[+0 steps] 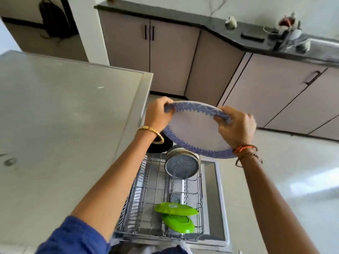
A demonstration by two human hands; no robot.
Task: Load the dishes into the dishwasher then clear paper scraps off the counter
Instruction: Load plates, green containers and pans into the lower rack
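Item: plate (197,129), white with blue rim, held over the rack (161,195) beside the bench (64,110). Your left hand (158,116) and right hand (236,125) each grip opposite rim edges (likely for steadiness). Face tilted toward you; its width runs left to right, ready to slot behind the grey plates (182,165)

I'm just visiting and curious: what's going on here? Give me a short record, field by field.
Held item: large white plate with purple rim
Left hand: grips the plate's far left rim
Right hand: grips the plate's right rim
Plate position: above the pulled-out dishwasher rack, not yet slotted
Already in rack: stack of grey speckled plates standing at the far end; two green plates at the near end
Beside rack: pale countertop on the left
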